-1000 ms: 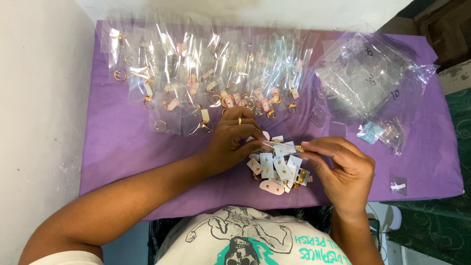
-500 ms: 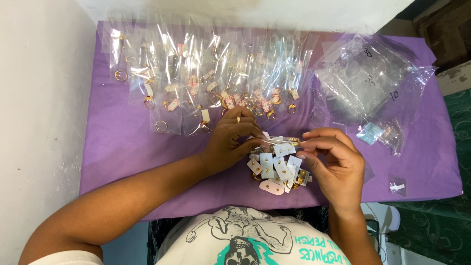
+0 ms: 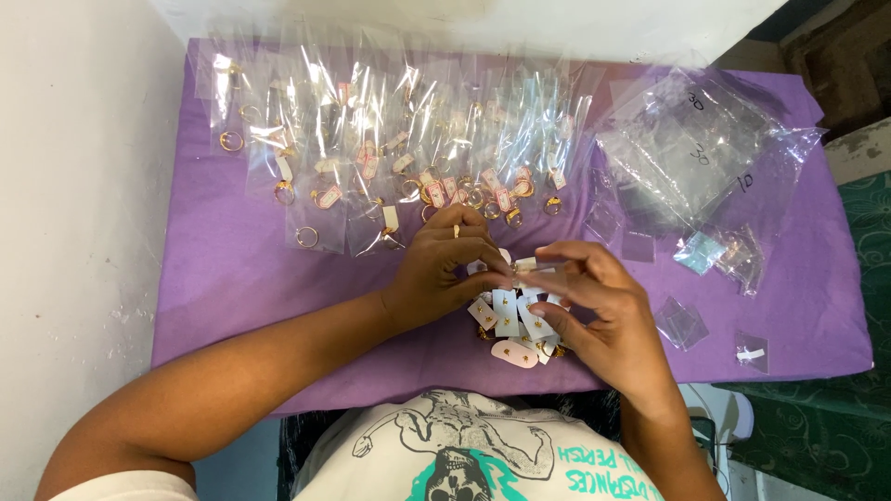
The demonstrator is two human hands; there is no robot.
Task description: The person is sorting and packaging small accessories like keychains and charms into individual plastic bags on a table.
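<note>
Head view: a small clear bag with a white card inside is pinched at one end by the fingertips of the left hand and at the other by those of the right hand. Both hands are closed narrowly on it, and it is kept lifted between them, probably so that its mouth can be worked. Directly beneath the hands, a heap of white cards carrying small gold pieces is left within easy reach on the purple cloth that covers the table. Just beyond the left hand, rows of bagged gold rings are spread flat. Beyond and outward of the right hand a pile of empty clear bags is seen, with loose small bags just beside that hand. Nothing is found between the hands and the heap.
</note>
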